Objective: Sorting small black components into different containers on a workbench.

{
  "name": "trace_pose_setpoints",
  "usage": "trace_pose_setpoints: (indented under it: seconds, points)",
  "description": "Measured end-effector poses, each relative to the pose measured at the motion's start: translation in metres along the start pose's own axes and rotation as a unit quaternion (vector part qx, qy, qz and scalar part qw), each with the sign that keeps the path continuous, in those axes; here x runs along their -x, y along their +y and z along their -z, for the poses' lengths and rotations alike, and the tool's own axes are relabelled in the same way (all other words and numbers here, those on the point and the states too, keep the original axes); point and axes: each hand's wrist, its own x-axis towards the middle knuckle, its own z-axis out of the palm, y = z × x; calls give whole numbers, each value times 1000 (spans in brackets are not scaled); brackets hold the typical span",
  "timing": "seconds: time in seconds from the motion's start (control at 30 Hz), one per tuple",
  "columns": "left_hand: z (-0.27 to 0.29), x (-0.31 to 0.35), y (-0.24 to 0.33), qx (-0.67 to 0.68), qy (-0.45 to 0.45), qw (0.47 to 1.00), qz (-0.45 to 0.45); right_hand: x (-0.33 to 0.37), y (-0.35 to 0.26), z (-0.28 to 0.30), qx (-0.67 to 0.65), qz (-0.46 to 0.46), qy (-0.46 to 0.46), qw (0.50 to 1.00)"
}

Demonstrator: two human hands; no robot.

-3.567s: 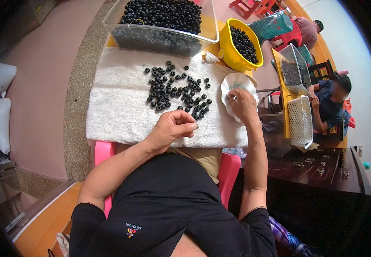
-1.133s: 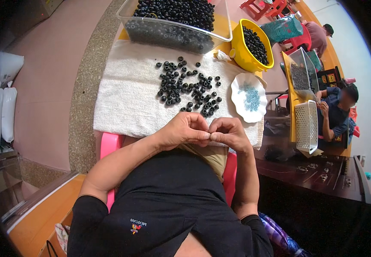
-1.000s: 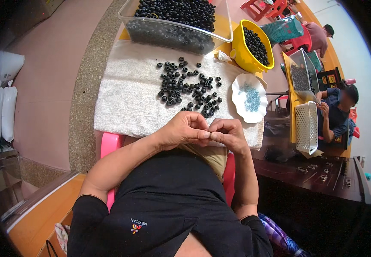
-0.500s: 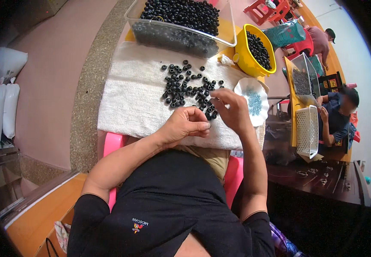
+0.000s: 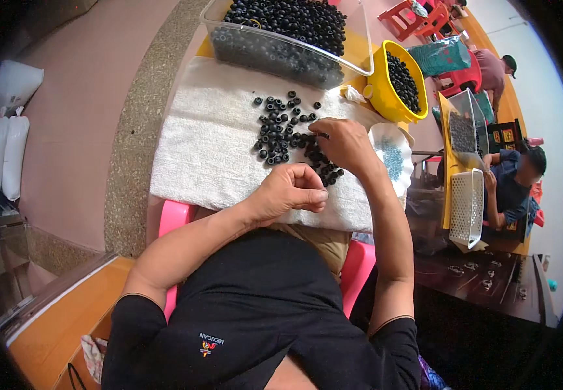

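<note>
Loose black beads, round with a hole through each, lie spread on a white towel. My left hand is just in front of them, thumb and index finger pinched together; whatever the pinch holds is too small to make out. Over the right side of the spread reaches my right hand. Its fingers are bent together with the tips down among the beads, and a dark bead shows just below them, though the hand hides whether it is gripped. Beside it stands a white ruffled dish holding tiny light-blue pieces.
Behind the towel are a clear plastic bin full of black beads and a yellow tub with more. To the right, a person works beside a white perforated basket. White sacks stand far left.
My right hand has moved left and away from me, onto the beads. The left hand keeps its pinch nearly in place. The view has shifted slightly.
</note>
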Motion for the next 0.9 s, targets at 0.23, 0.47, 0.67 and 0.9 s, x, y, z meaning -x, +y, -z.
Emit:
trace_pose_setpoints:
  seconds: [0.23,0.47,0.67,0.9]
  points:
    - [0,-1,-2,-2,2,1000,3,-4,6,-12,-1,19,0,1000]
    - [1,-1,-4,5,2,1000,-2,-1,3,-13,18,17,-2,1000]
    - [0,-1,-3,-1,1,1000,3,5,5,-14,0,3,7,1000]
    - [0,-1,-4,-4,1,1000,-3,8,-5,-8,-99,51,75,991]
